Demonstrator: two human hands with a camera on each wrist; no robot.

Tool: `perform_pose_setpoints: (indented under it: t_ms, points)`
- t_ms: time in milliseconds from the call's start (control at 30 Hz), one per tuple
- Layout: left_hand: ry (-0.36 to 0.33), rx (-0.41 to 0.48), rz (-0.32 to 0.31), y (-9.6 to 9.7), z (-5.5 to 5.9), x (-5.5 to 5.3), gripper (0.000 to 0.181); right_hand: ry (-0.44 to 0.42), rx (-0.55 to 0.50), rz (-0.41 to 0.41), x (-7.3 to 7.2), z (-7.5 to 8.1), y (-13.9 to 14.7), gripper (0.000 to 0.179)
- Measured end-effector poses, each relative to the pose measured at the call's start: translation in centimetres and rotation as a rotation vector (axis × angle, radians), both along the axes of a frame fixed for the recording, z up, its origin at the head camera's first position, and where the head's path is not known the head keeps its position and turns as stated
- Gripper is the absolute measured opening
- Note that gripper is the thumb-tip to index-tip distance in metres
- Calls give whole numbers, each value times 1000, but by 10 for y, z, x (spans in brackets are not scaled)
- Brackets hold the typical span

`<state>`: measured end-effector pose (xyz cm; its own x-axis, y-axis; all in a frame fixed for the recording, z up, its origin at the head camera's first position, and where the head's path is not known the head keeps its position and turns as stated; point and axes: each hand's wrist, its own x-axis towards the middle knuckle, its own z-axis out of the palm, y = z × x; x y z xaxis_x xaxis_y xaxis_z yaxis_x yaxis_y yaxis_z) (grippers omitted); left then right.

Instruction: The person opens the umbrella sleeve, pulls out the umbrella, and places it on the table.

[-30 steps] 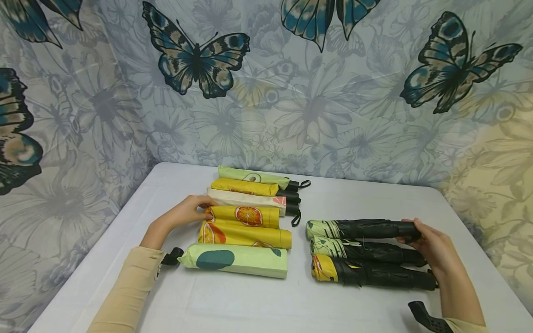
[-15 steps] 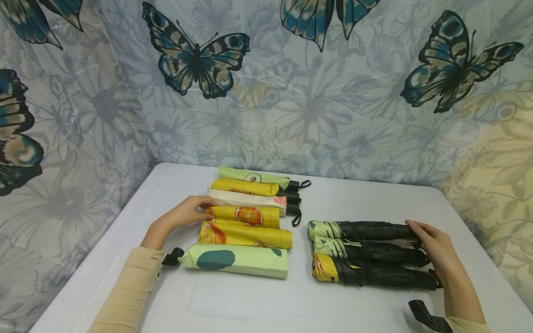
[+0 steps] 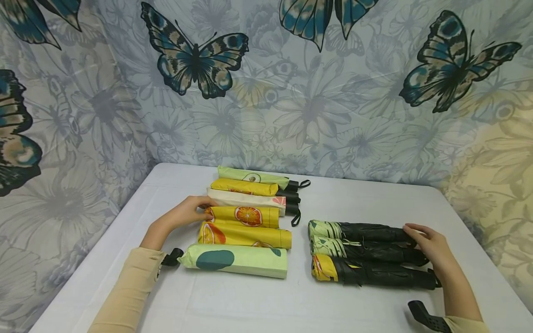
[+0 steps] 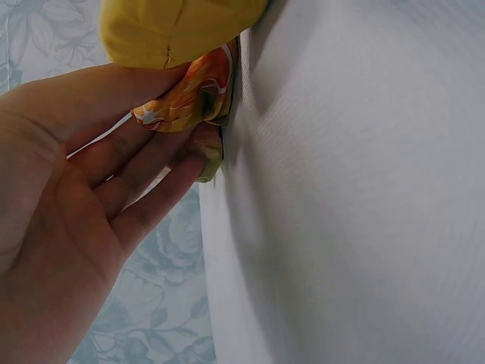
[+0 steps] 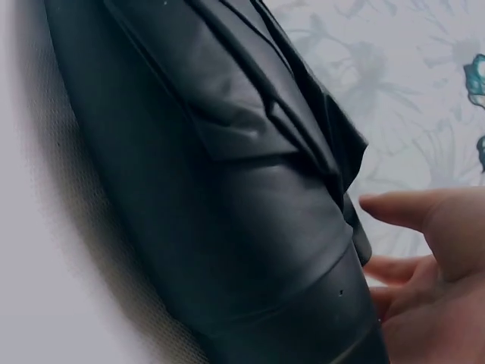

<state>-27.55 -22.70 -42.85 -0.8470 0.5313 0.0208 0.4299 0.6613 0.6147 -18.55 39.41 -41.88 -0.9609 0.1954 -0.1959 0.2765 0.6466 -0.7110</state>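
My left hand [image 3: 188, 213] holds the left end of a yellow orange-print umbrella sleeve [image 3: 258, 216], thumb and fingers on either side of it in the left wrist view. In front of it lie another yellow sleeve [image 3: 245, 236] and a pale green sleeve [image 3: 254, 261]. My right hand [image 3: 435, 247] has loosely extended fingers at the right end of the farthest black folded umbrella [image 3: 370, 231]. Two more folded umbrellas, one green-tipped [image 3: 372, 251] and one yellow-tipped [image 3: 383, 273], lie parallel before it. In the right wrist view, black fabric [image 5: 258, 197] partly hides the fingers.
Behind the left hand lie three sleeved umbrellas with black handles: cream [image 3: 245, 197], yellow [image 3: 245, 187] and green avocado-print [image 3: 250, 175]. All rest on a white-covered table [image 3: 233, 305]. A butterfly-print cloth [image 3: 266, 115] hangs along the back and sides.
The right hand has loosened its hold on the farthest black umbrella's handle, which now sits less far out, and its fingers have come slightly nearer. The left hand has stayed put.
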Motion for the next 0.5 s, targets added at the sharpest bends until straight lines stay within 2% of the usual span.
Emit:
perform_pose_setpoints:
  t_ms: [300, 500]
  points:
    - [6, -2, 1, 1, 1, 1, 33, -35, 39, 52, -1, 1, -5, 74]
    - [13, -2, 8, 2, 2, 3, 33, -57, -30, 59, 0, 0, -1, 77]
